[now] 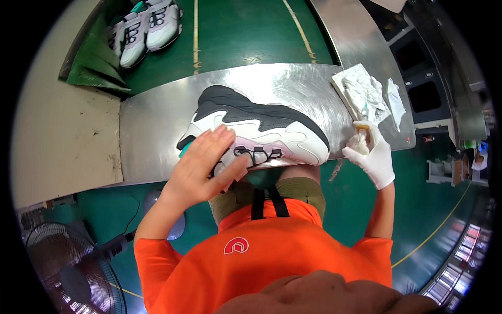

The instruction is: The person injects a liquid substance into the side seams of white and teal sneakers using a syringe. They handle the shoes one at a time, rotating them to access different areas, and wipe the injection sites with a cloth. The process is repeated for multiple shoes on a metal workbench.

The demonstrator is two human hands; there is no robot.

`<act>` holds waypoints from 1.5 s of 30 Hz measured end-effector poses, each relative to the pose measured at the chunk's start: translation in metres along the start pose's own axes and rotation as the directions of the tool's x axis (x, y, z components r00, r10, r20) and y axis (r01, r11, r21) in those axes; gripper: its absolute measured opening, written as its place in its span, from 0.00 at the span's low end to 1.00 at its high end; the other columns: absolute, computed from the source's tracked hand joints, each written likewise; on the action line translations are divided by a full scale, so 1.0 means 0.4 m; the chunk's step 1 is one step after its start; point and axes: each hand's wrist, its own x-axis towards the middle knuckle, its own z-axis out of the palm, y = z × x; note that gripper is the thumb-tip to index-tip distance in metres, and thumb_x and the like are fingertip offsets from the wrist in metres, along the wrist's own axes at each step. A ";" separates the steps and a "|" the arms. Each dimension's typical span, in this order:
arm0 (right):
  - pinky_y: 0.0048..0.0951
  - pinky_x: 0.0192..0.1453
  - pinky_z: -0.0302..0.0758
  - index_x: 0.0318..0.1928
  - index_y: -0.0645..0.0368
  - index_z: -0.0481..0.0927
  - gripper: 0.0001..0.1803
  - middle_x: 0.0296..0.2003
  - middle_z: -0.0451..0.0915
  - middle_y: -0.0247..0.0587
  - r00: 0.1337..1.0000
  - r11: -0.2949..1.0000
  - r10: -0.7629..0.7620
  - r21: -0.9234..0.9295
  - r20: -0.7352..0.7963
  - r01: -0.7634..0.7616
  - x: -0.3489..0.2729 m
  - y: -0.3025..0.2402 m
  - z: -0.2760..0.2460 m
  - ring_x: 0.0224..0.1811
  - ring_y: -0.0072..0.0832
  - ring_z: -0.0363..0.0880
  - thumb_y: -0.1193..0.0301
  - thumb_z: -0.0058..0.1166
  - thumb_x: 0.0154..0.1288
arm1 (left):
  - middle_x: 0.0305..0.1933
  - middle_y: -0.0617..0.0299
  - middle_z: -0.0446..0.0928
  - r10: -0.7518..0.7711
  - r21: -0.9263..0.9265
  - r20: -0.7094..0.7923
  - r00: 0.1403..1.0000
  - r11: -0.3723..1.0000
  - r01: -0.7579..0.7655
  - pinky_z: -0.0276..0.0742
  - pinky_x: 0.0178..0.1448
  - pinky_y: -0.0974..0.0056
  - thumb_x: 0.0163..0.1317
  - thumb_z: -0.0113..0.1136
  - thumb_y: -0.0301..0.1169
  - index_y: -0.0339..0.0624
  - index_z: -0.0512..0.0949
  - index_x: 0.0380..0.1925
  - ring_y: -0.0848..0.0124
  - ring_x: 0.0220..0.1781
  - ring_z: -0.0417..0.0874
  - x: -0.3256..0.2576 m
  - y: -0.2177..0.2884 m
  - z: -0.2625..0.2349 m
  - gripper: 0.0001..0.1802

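A white sneaker (pixel 306 141) with a thick black sole and pale lilac panels lies on its side on the metal bench, its sole turned away from me and its toe to the right. My bare left hand (pixel 204 162) grips it around the heel and ankle opening, fingers over the upper and thumb near the black laces. On the right, my white-gloved right hand (pixel 372 154) is closed around a small whitish thing with a yellowish part, too covered to name. It meets the near edge of a pad topped with crumpled white material (pixel 361 89).
More white sneakers (pixel 149 31) sit at the far left on a green surface with pale lines. The metal bench (pixel 149 141) has a beige panel (pixel 68 131) on its left. A white scrap (pixel 396 102) lies beside the pad. A fan (pixel 76 272) stands at the lower left.
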 end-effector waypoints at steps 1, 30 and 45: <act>0.26 0.39 0.78 0.56 0.63 0.73 0.29 0.34 0.80 0.40 0.987 0.972 0.147 0.174 0.069 -0.157 -0.016 -0.021 -0.004 0.33 0.24 0.80 0.71 0.64 0.51 | 0.58 0.50 0.76 0.033 0.047 0.025 0.999 0.998 -0.034 0.73 0.64 0.48 0.51 0.66 0.29 0.51 0.81 0.45 0.52 0.61 0.78 0.007 -0.002 -0.002 0.18; 0.30 0.32 0.82 0.52 0.78 0.72 0.44 0.28 0.79 0.51 0.781 0.343 -0.391 0.865 0.487 -0.367 0.030 -0.046 -0.058 0.30 0.39 0.84 0.60 0.71 0.37 | 0.54 0.44 0.79 0.121 0.143 0.126 0.985 0.980 -0.139 0.74 0.63 0.47 0.57 0.62 0.22 0.41 0.78 0.45 0.50 0.56 0.81 0.057 0.006 -0.008 0.14; 0.27 0.42 0.76 0.53 0.73 0.71 0.37 0.35 0.77 0.47 0.989 0.423 -0.127 0.906 0.077 -0.016 0.066 0.006 -0.040 0.37 0.30 0.80 0.70 0.67 0.39 | 0.53 0.46 0.80 0.028 0.238 0.097 0.995 0.970 -0.050 0.74 0.62 0.51 0.56 0.61 0.24 0.44 0.80 0.45 0.53 0.55 0.82 0.056 0.057 0.000 0.14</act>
